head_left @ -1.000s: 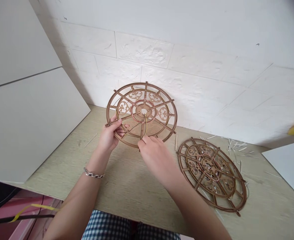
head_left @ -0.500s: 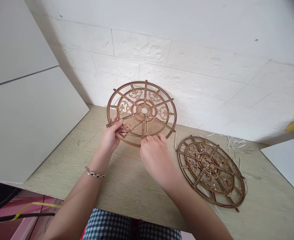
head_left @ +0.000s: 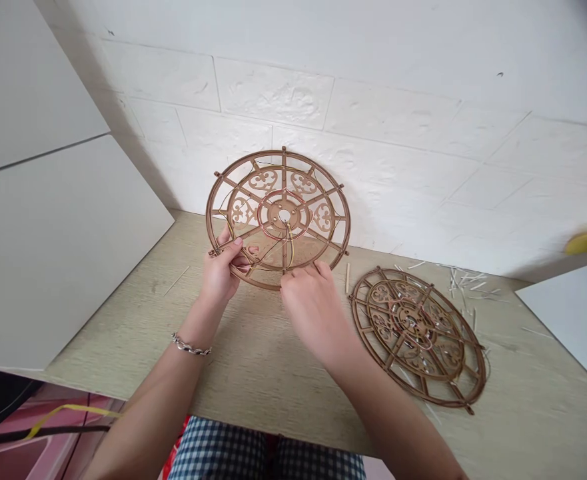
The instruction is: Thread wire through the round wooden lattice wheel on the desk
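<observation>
A round brown openwork frame (head_left: 284, 160), with spokes, scroll ornaments and thin wires strung over it, stands tilted up against the wall side. My left hand (head_left: 224, 273) grips its lower left rim, thumb in front and fingers behind. Closed at the lower rim is my right hand (head_left: 309, 293), back turned to me; its fingertips are hidden. Yellowish wires (head_left: 292, 248) run from the central hole down towards that hand. Copper-coloured wire (head_left: 263, 230) circles the hub. A second, similar round frame (head_left: 416, 367) lies on the table to the right.
Cut bits of white wire or sleeving (head_left: 468, 283) lie scattered at the back right of the wooden table (head_left: 138, 320). White panels (head_left: 63, 260) stand left, another panel (head_left: 573, 320) right. A white brick-pattern wall (head_left: 398, 147) closes the back. A thin stick (head_left: 348, 278) lies between the frames.
The held frame is tilted slightly more upright, its top edge higher. Both hands keep nearly the same places on the rim. The whole view has shifted slightly.
</observation>
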The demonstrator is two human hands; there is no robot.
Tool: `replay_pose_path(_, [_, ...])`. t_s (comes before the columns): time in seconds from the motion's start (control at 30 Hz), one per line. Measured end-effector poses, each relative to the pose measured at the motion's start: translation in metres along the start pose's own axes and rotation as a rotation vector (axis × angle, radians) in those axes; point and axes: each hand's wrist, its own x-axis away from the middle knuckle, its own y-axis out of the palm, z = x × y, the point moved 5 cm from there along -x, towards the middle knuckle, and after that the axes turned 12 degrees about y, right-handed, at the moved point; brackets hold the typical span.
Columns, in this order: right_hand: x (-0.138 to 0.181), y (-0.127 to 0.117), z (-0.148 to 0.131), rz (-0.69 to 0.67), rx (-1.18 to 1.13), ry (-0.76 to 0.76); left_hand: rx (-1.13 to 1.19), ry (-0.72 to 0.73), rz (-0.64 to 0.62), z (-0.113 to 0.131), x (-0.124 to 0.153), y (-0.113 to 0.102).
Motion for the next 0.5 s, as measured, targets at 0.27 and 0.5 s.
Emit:
replay_pose_path(0.27, [0.003, -0.01, 0.009, 0.035, -0.191, 0.093, 0.02, 0.044, -0.021, -0.004, -0.003, -0.002])
replay_pose_path(0.5, [0.025, -0.054, 0.048, 0.121, -0.524, 0.154, 0.006, 0.031, -0.023, -0.004, -0.003, -0.003])
